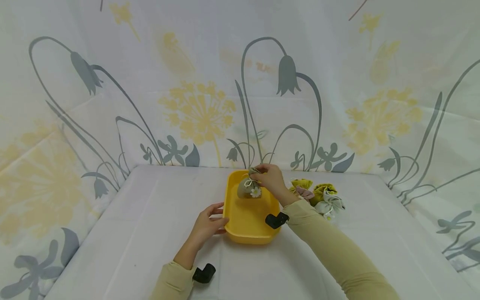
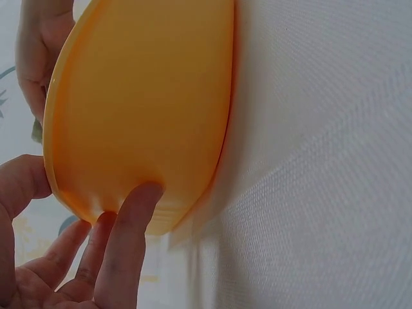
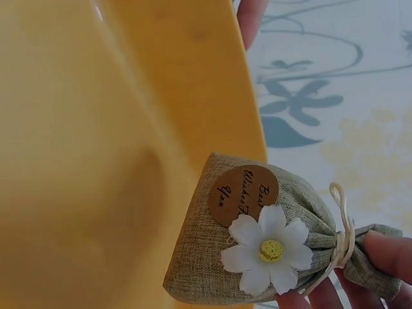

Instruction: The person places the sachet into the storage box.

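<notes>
My right hand pinches the gathered neck of a grey-green drawstring sachet over the far part of a yellow tray. In the right wrist view, the sachet carries a white fabric flower with a yellow centre, a round brown tag with lettering, and a cream cord bow. At the tray's left side, my left hand holds its edge, thumb at the rim and fingers against the outer wall.
Right of the tray, partly behind the right forearm, lie several more sachets: mustard-yellow ones, a pink one and a pale grey-white one. A white cloth covers the table, and a flower-printed curtain hangs behind it.
</notes>
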A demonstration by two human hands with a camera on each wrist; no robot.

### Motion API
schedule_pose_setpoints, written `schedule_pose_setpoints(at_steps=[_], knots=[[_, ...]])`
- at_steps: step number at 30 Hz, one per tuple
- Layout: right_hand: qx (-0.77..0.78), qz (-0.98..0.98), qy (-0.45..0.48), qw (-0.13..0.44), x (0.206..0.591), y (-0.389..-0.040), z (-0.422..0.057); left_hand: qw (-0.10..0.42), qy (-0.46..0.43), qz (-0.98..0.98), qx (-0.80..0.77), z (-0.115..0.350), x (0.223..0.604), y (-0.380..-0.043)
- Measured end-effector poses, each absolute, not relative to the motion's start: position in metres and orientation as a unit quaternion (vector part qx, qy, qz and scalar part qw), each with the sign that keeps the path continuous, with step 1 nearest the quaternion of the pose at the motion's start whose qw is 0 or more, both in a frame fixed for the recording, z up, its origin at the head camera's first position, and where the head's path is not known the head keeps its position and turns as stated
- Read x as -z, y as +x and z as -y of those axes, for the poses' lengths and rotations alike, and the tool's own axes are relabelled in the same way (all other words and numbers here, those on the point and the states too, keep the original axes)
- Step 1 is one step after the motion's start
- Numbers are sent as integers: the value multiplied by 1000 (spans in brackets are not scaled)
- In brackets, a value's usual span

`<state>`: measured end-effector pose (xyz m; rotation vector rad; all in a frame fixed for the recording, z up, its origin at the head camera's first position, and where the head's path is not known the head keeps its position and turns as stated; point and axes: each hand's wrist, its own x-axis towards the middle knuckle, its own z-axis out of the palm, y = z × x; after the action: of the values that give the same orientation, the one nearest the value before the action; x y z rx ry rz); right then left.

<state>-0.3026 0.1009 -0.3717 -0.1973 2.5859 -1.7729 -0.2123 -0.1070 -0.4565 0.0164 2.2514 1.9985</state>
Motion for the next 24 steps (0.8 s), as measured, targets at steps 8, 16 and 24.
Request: schedule_pose_setpoints(at_steps=[8, 16, 24], knots=[[585, -811, -24, 8, 381, -323, -82, 65, 4, -744, -664, 110, 457, -212], [553, -833, 1, 5, 389, -331, -73, 69, 19, -737, -672, 108, 442, -205], [582, -813, -10, 15, 394, -336, -67, 75, 16, -735, -674, 105, 434, -201]])
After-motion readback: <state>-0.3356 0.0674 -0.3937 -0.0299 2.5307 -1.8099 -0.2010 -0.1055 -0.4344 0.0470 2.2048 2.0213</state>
